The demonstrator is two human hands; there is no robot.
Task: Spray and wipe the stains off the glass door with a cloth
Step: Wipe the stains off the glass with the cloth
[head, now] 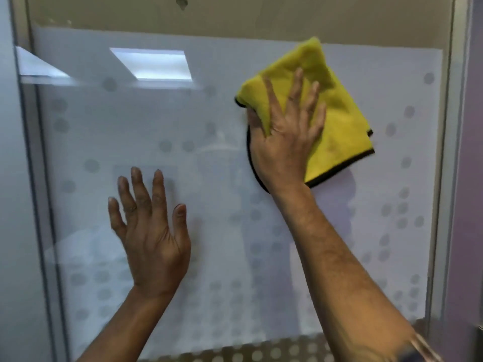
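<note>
The glass door (209,178) fills the view, covered by a frosted white film with grey dots. A yellow cloth (337,118) with a dark edge lies flat against the glass at the upper right. My right hand (287,137) presses on it with fingers spread straight, and a fold of cloth comes up between thumb and forefinger. My left hand (151,231) rests flat on the glass at the lower left, fingers spread, holding nothing. No spray bottle is in view.
A metal door frame (444,178) runs down the right side and another frame post (34,178) down the left. Above the film is a clear strip of glass (235,17). Ceiling lights reflect at the upper left.
</note>
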